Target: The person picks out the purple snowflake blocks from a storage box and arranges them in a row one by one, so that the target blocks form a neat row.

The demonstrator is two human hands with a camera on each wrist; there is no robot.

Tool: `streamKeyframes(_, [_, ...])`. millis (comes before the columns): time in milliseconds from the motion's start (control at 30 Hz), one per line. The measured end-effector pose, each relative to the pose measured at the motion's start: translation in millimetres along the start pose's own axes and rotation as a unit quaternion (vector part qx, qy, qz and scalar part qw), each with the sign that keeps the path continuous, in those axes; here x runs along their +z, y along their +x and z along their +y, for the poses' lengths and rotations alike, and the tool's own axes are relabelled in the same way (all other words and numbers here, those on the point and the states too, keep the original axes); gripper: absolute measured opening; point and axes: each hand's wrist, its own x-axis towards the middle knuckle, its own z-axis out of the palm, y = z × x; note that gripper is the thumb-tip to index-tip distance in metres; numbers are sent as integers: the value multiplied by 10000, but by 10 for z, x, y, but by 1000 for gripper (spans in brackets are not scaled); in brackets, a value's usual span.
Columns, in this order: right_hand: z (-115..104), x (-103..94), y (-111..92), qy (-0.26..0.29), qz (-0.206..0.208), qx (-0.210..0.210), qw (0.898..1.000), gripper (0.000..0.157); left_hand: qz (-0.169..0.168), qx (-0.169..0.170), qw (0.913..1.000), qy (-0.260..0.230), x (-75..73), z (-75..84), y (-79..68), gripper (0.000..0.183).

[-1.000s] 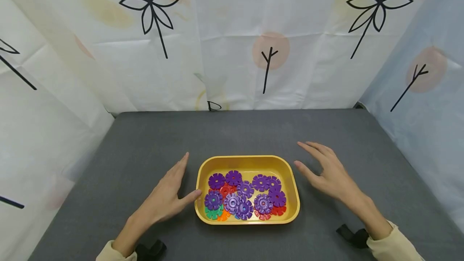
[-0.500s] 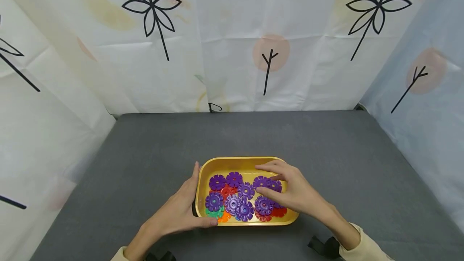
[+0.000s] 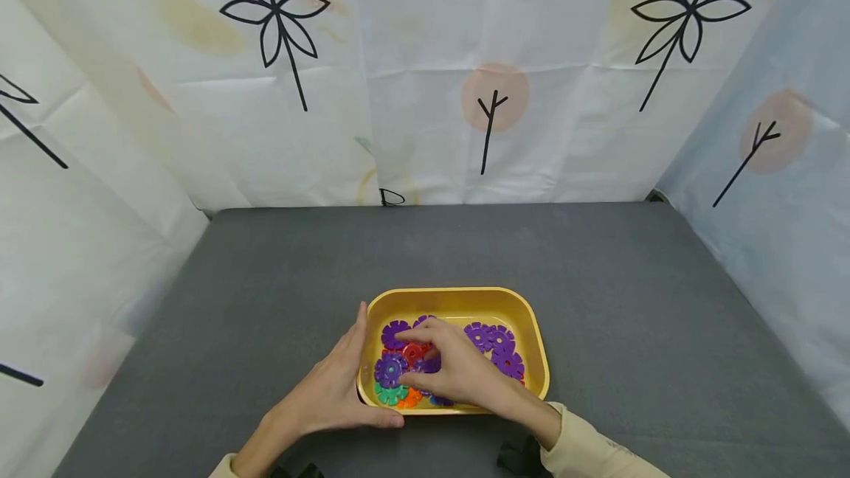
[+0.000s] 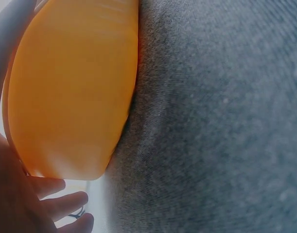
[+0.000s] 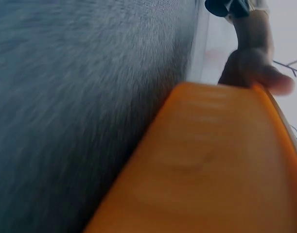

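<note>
A yellow plastic tray (image 3: pixel 541 360) stands on the grey cloth, holding flower-shaped plastic discs with notched rims. Most are purple discs (image 3: pixel 390 371); beneath them show a red disc (image 3: pixel 413 353), a green disc (image 3: pixel 390 394) and an orange disc (image 3: pixel 409 397). My left hand (image 3: pixel 332 393) lies round the tray's near left corner, fingers straight along the left side, thumb along the front. Over the discs is my right hand (image 3: pixel 458 367), bent thumb and index finger spread apart, hiding several discs below. Both wrist views mostly show the tray's outer wall (image 4: pixel 70 97).
The grey tabletop (image 3: pixel 299 264) extends behind and beside the tray. White cloth walls (image 3: pixel 412 116) with drawn leaves and trees enclose its back and sides. A black strap (image 3: pixel 521 457) hangs by the right sleeve (image 3: pixel 584 441).
My right hand came from right of the tray, over its rim, and leftward above the discs. My left hand moved in against the tray's left corner.
</note>
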Motion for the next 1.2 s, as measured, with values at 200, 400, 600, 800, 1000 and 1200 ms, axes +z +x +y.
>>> streamKeyframes(200, [-24, 113, 103, -562, -326, 283, 9975, 58, -30, 46, 9999, -99, 19, 2, -3, 146])
streamKeyframes(400, [-14, 165, 138, -878, -520, 437, 9938, 59, 85, 72, 9999, -55, 25, -8, -14, 147])
streamKeyframes(600, [-5, 183, 150, -1012, -578, 519, 9918, 60, 154, 161, 9997, -20, 28, -22, -1, 146])
streamKeyframes(800, [-6, 199, 195, -1213, -665, 424, 9895, 60, 179, 137, 9990, -378, 23, -38, 14, 145])
streamKeyframes(1000, [-30, 237, 254, -1543, -758, 226, 9848, 58, 448, 254, 9984, -226, 40, -33, 46, 147])
streamKeyframes(1200, [-48, 272, 298, -1746, -737, 72, 9819, 50, 516, 251, 9983, -79, 35, -18, 46, 147])
